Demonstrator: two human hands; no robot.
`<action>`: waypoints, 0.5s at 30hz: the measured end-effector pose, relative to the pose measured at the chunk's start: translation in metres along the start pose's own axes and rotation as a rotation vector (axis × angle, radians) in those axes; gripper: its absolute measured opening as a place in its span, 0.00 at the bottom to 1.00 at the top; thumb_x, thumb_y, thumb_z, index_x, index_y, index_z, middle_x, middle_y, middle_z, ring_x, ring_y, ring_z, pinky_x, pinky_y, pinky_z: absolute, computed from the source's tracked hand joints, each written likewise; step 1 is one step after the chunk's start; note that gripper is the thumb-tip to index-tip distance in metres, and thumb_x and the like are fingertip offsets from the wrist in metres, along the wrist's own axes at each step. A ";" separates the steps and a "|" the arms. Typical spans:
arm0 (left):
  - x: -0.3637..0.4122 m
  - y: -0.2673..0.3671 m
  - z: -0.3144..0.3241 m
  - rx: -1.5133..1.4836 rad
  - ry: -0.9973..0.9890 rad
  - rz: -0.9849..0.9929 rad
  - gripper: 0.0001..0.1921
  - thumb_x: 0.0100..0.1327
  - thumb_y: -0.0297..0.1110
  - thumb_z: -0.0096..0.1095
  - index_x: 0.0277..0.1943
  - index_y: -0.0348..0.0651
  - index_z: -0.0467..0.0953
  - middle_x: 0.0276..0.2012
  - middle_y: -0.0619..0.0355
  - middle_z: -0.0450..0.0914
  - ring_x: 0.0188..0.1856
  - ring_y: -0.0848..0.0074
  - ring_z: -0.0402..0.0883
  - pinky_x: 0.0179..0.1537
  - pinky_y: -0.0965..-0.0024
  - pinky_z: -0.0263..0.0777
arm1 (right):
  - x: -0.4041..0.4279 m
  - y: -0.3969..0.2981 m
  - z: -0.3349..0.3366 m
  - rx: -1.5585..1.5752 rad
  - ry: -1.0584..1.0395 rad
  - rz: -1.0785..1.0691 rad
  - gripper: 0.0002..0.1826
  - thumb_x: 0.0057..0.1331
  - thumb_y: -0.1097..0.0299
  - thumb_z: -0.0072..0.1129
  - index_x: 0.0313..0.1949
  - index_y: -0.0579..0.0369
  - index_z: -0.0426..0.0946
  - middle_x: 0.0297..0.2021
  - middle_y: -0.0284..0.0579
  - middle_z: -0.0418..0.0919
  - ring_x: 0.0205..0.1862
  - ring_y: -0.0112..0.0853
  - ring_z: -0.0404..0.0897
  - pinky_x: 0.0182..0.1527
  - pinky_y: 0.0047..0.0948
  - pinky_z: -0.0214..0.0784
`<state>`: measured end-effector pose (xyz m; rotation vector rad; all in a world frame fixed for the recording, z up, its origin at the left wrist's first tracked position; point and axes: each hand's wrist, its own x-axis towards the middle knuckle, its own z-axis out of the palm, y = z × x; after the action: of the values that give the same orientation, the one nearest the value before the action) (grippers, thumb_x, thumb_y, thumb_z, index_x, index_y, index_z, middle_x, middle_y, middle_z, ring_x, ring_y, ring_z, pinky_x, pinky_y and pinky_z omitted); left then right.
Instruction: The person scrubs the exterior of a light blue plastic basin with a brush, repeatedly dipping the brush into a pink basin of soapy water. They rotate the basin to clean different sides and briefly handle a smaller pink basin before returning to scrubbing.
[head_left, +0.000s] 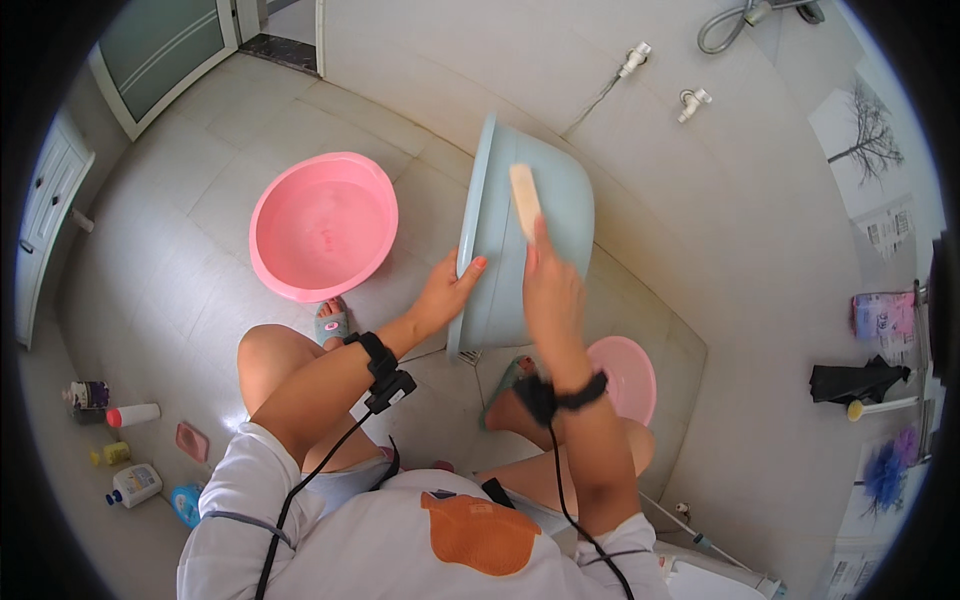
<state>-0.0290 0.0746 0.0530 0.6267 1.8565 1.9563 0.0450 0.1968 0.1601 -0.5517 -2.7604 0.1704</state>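
Observation:
A pale blue plastic basin (495, 300) is tipped on its side, its rim towards the left and its outer wall facing me. My left hand (444, 296) grips the rim, thumb over the outside. In my right hand (553, 296) is a pale, flat-handled brush or scraper (526, 199), laid along the basin's outer wall; its underside is hidden. The large pink plastic basin (259, 247) stands upright on the floor to the left, apparently with some water in it. Behind my right forearm a smaller pink basin (637, 375) is partly covered.
A floor drain (470, 357) shows below the blue basin. Several bottles, including a white pump bottle (137, 484), stand at the left wall. Two taps (634, 60) project from the right wall. A glass-panelled door (169, 49) is at upper left, a white cabinet (49, 210) below it.

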 end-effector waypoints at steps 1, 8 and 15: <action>-0.001 -0.001 0.000 -0.010 -0.011 0.044 0.24 0.73 0.49 0.50 0.53 0.32 0.71 0.38 0.55 0.78 0.40 0.77 0.73 0.44 0.70 0.70 | 0.026 0.001 0.001 -0.013 -0.026 0.032 0.24 0.72 0.65 0.48 0.65 0.55 0.63 0.24 0.56 0.78 0.27 0.52 0.80 0.29 0.49 0.72; 0.009 -0.004 -0.010 0.044 0.103 0.047 0.25 0.75 0.52 0.45 0.46 0.32 0.72 0.32 0.55 0.76 0.36 0.73 0.71 0.42 0.67 0.69 | 0.001 -0.036 0.010 -0.029 -0.094 0.020 0.26 0.71 0.65 0.47 0.67 0.55 0.61 0.27 0.58 0.80 0.31 0.53 0.81 0.33 0.51 0.73; 0.023 -0.004 -0.021 0.085 0.190 0.125 0.30 0.77 0.54 0.34 0.39 0.30 0.72 0.28 0.47 0.73 0.32 0.65 0.71 0.42 0.63 0.69 | -0.101 -0.050 0.015 0.030 -0.241 0.074 0.27 0.72 0.64 0.49 0.69 0.52 0.60 0.20 0.56 0.76 0.21 0.52 0.76 0.25 0.48 0.69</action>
<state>-0.0601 0.0701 0.0502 0.6143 2.0692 2.0893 0.1103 0.1108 0.1260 -0.6660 -2.9649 0.3150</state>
